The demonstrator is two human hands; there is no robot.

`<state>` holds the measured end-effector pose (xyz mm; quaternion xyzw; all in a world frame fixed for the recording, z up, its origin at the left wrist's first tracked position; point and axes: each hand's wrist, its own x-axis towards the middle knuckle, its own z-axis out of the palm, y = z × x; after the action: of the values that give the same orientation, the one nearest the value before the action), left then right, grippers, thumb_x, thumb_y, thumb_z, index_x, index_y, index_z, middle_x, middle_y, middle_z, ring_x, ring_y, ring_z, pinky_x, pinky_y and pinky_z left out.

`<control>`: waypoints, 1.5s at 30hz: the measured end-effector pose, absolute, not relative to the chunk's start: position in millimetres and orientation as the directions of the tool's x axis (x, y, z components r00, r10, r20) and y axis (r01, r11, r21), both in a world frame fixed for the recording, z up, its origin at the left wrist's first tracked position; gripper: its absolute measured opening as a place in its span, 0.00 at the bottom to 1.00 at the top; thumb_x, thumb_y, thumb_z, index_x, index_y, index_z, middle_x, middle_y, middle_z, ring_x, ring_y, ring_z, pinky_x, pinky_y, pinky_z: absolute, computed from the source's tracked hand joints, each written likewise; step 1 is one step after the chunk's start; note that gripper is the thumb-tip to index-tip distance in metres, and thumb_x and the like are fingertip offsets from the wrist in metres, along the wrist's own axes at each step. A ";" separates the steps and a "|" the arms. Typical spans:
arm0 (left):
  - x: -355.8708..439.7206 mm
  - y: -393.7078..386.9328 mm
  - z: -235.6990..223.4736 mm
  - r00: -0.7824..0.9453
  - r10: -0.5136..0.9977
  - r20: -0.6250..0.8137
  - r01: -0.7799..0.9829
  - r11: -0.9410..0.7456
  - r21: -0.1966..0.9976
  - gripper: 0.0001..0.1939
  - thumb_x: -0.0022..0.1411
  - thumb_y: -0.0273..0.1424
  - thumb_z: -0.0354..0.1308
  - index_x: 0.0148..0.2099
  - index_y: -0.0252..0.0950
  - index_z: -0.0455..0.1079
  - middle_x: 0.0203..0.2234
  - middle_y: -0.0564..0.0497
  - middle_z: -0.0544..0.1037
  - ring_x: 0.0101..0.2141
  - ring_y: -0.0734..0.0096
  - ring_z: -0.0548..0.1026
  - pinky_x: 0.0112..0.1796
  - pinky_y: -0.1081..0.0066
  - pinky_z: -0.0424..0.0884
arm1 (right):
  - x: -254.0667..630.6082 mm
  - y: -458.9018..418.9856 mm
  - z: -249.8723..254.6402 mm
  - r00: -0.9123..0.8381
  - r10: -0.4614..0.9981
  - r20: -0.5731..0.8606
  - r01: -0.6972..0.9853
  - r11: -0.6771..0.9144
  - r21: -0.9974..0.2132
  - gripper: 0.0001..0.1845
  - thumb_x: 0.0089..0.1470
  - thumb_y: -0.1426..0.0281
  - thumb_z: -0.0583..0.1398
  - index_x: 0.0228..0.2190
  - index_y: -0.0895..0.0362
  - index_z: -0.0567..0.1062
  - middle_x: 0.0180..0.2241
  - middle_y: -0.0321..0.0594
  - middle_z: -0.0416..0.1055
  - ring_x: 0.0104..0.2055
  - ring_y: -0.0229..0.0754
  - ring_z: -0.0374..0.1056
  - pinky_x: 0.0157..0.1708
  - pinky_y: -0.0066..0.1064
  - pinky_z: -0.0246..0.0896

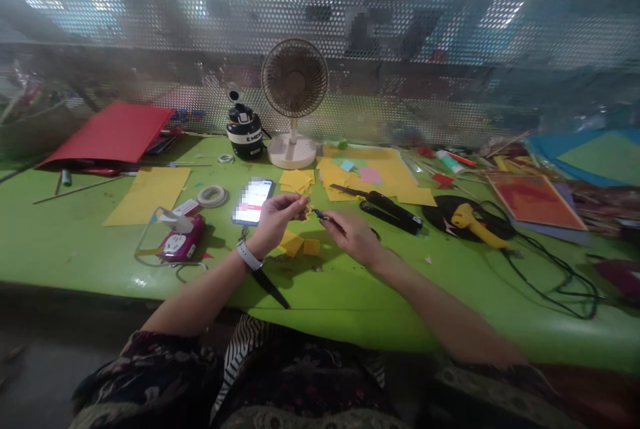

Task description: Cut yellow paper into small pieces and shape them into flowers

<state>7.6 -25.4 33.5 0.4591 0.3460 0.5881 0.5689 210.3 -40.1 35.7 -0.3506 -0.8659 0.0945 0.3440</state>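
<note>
In the head view, my left hand (274,221) and my right hand (353,237) meet over the middle of the table. Between their fingertips is a small yellow-and-dark-blue piece (317,213), too small to name surely. The left fingers pinch its yellow side, while the right thumb and fingers close on the dark end. Below the hands lie small yellow paper squares (311,247), and more yellow paper pieces (297,180) are just behind. A lit phone (256,201) rests beside my left hand. Right of the hands lies a black hair straightener (387,209).
A fan (294,82) and a black jar-like item (245,134) stand at the back. Tape (212,196) and a purple power socket (181,242) lie left. A yellow glue gun (477,225) with a looping black cord lies right. The green table's (345,312) front edge is close.
</note>
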 end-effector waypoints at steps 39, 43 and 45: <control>4.7 -22.5 29.0 0.117 0.983 0.143 -0.286 -0.105 0.953 0.17 0.54 0.43 0.67 0.37 0.34 0.75 0.26 0.52 0.78 0.25 0.77 0.75 0.30 0.74 0.75 | 213.6 -35.6 46.0 -0.397 0.890 0.225 0.834 0.452 -0.316 0.19 0.64 0.62 0.53 0.49 0.60 0.75 0.35 0.49 0.77 0.32 0.46 0.72 0.28 0.34 0.66; 7.1 -27.4 27.9 0.252 0.955 0.156 -0.184 -0.112 0.977 0.16 0.56 0.42 0.66 0.37 0.32 0.76 0.26 0.51 0.79 0.26 0.77 0.76 0.33 0.72 0.76 | 211.0 -44.0 45.1 -0.403 0.755 0.517 0.564 0.650 -0.510 0.19 0.64 0.61 0.54 0.49 0.59 0.74 0.35 0.45 0.75 0.32 0.41 0.71 0.31 0.32 0.69; 8.0 -29.4 28.2 0.297 0.940 0.164 -0.143 -0.126 0.982 0.17 0.57 0.42 0.65 0.37 0.32 0.76 0.26 0.50 0.79 0.26 0.76 0.76 0.34 0.71 0.76 | 209.4 -46.4 44.7 -0.401 0.738 0.543 0.521 0.671 -0.527 0.17 0.63 0.62 0.56 0.47 0.59 0.74 0.36 0.45 0.74 0.33 0.41 0.70 0.30 0.32 0.69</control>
<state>8.0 -29.4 28.2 0.5759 0.3460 0.4812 0.5631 209.4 -46.4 44.7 -0.3812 -0.8256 0.1378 0.3925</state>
